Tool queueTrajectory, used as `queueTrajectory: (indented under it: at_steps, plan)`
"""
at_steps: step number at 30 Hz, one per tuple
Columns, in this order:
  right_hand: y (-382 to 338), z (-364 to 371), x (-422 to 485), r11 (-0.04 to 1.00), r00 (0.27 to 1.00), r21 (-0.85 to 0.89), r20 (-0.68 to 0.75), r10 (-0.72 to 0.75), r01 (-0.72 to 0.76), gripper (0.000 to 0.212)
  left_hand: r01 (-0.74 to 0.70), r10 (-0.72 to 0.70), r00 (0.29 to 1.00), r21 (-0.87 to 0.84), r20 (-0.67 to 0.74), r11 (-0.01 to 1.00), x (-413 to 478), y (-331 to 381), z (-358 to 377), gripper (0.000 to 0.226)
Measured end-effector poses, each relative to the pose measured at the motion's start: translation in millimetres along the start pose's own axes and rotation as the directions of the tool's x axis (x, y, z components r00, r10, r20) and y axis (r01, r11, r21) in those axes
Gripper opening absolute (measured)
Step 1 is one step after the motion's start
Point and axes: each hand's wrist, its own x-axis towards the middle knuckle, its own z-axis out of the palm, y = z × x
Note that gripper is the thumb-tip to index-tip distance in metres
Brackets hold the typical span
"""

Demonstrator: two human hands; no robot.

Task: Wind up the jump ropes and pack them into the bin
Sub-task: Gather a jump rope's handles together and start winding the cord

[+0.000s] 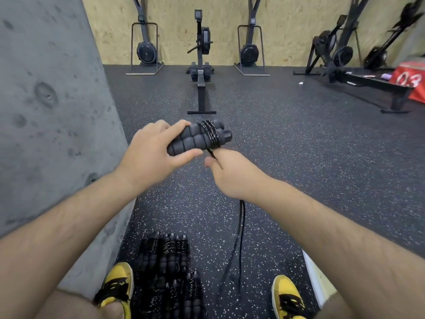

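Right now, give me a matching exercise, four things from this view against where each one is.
Things:
1. jump rope handles
2. loose rope
3. wound ropes
4. red box

Places:
A. far right of the floor
B. held together in the left hand
C. lying on the floor between the yellow shoes
D. hanging from the right hand down to the floor

Pairs: 1-B, 2-D, 3-C, 4-A

Black foam handles (195,139) wrapped in black cord (210,134) flecked white; black floor (287,143) speckled white; yellow-and-black shoes (117,282); grey wall (53,107); red box (411,79) with white numbers.
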Motion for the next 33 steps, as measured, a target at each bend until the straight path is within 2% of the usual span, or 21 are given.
queueTrajectory:
  at_steps: [3,6,11,16,18,21,25,30,32,33]
  plan:
    - [-3.1,-5.0,-4.7,0.994,0.999,-0.105,0.006,-0.041,0.041,0.024,0.042,-0.042,0.999,0.073,0.005,0.996,0.2,-11.5,1.4,0.064]
    - [-9.4,-9.4,-12.3,0.939,0.994,-0.329,0.001,-0.108,0.102,0.022,0.05,-0.056,0.998,0.146,0.038,0.988,-1.5,-21.0,1.7,0.066]
    - [-10.8,-15.3,-16.6,0.802,0.955,-0.565,-0.075,-0.288,0.197,0.019,-0.041,0.021,0.996,0.259,0.082,0.965,-2.0,-20.5,2.9,0.065]
    - [-6.4,-33.1,-11.4,0.668,0.899,-0.682,-0.036,-0.437,0.297,0.029,-0.144,0.092,0.979,0.295,0.182,0.945,-0.5,-13.4,4.2,0.07]
    - [-0.9,-41.3,-7.4,0.647,0.866,-0.689,-0.057,-0.497,0.326,0.029,-0.203,0.145,0.961,0.245,0.236,0.948,-1.4,-12.3,4.0,0.071]
    - [9.7,-53.1,-2.6,0.691,0.859,-0.644,-0.103,-0.501,0.327,0.027,-0.282,0.241,0.924,0.104,0.299,0.954,-5.4,-7.8,1.8,0.06]
    - [21.7,-59.5,-2.0,0.778,0.866,-0.522,-0.139,-0.48,0.348,0.035,-0.245,0.316,0.86,-0.22,0.401,0.944,-11.9,6.4,-1.9,0.055]
    - [34.9,-51.6,1.9,0.9,0.91,-0.272,-0.146,-0.389,0.341,0.04,-0.14,0.3,0.883,-0.407,0.361,0.902,-14.8,23.7,-15.4,0.062]
    - [41.3,-47.0,5.4,0.928,0.93,-0.217,-0.145,-0.337,0.302,0.028,-0.137,0.291,0.901,-0.425,0.322,0.895,-15.3,28.3,-20.5,0.06]
    - [42.2,-44.5,4.8,0.957,0.953,-0.122,-0.119,-0.278,0.264,0.018,-0.14,0.279,0.915,-0.421,0.29,0.896,-15.3,30.4,-21.7,0.057]
